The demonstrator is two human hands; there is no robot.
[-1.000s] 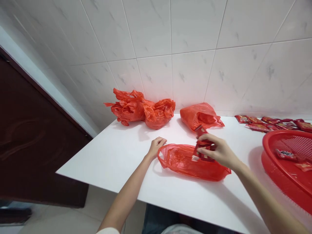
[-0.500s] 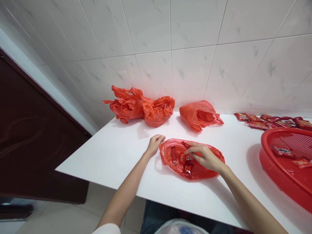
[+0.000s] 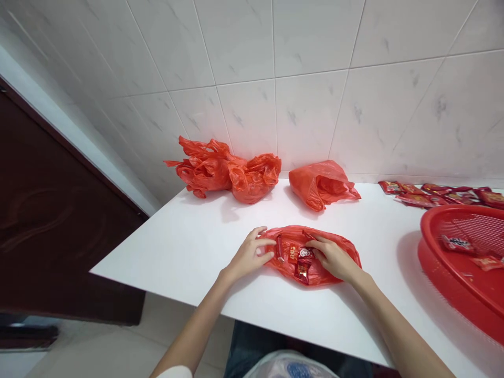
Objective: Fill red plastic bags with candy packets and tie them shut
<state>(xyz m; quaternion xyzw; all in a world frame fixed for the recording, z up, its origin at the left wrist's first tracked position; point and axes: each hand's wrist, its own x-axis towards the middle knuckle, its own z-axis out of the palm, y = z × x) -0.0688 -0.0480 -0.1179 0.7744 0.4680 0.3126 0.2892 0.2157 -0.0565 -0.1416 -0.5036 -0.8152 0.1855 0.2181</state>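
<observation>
A thin red plastic bag (image 3: 346, 251) lies flat on the white table (image 3: 197, 247) in front of me, with several small red snack packets (image 3: 295, 257) showing inside it. My left hand (image 3: 249, 254) rests on the bag's left end, fingers curled on the plastic at its mouth. My right hand (image 3: 331, 257) lies on top of the bag to the right of the packets, fingers pressing down on them through the opening.
Two bunched red bags (image 3: 224, 170) and a filled red bag (image 3: 321, 184) sit against the tiled wall. A red mesh basket (image 3: 464, 252) with a few packets stands at the right, loose packets (image 3: 433, 195) behind it. A dark door (image 3: 47, 220) is at the left.
My right hand came down from holding packets above the bag and put them inside. My left hand shifted from the bag's handle onto its left end, and the bag now lies flatter.
</observation>
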